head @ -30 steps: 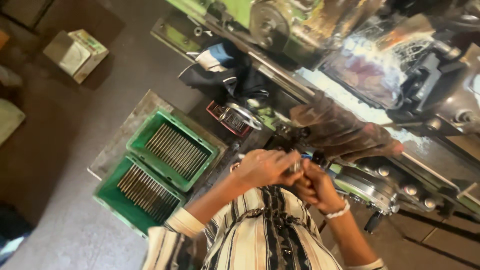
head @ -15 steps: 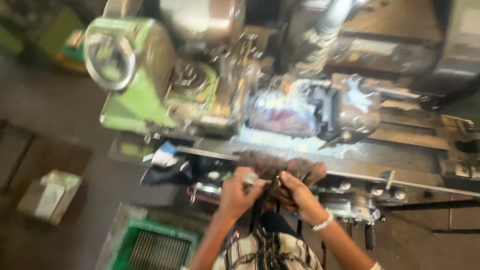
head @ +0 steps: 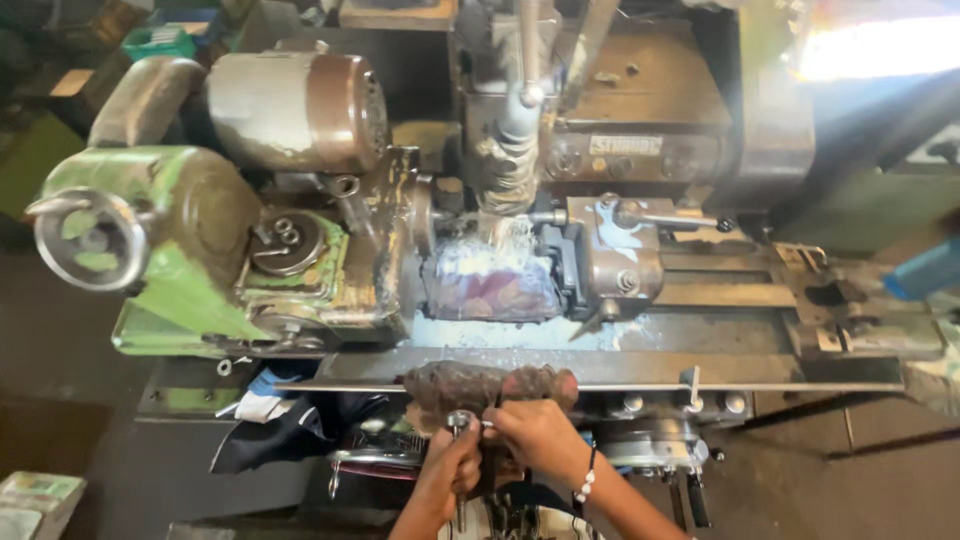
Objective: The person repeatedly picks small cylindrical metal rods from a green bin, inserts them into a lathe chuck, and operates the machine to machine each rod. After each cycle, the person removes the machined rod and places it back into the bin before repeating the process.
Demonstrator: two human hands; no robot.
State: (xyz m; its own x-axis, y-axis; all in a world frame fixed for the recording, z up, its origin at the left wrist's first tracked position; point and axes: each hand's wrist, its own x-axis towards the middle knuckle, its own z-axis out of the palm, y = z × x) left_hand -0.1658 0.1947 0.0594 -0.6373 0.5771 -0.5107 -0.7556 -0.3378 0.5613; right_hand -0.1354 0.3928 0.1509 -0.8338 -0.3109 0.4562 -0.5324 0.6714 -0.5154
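A small metal rod [head: 461, 424], perhaps round-headed, stands upright below the grimy rag [head: 487, 385] on the rail.

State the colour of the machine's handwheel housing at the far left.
Green, chipped and worn, on the handwheel housing; clearest in the head view.

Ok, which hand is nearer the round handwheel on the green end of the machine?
Left. The left hand is at the machine's front edge, far right of and below the handwheel. The right hand sits beside it, farther right still.
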